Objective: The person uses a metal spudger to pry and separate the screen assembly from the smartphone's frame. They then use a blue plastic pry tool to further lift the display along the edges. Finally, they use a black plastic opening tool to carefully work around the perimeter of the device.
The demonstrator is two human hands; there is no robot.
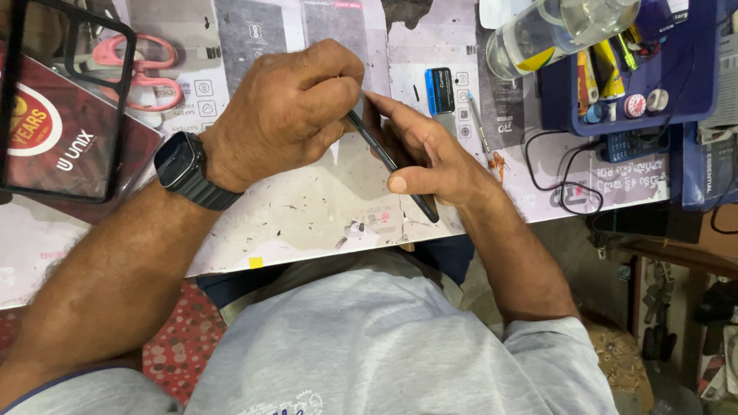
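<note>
Phone (392, 163): one, thin, dark, held on edge by right hand (430, 157).
Left hand (288, 111): pinched at its top edge.
Scissors (142, 69): one pair, pink plastic handles.
Tray (692, 92): one, blue.

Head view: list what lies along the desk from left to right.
Clear phone case → pink scissors → black wristwatch → left hand → dark phone held on edge → right hand → clear bottle → blue tray.

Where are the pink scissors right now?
In the head view, the pink scissors lie at the upper left of the worktable, just right of the clear phone case and beyond the left hand.
</note>
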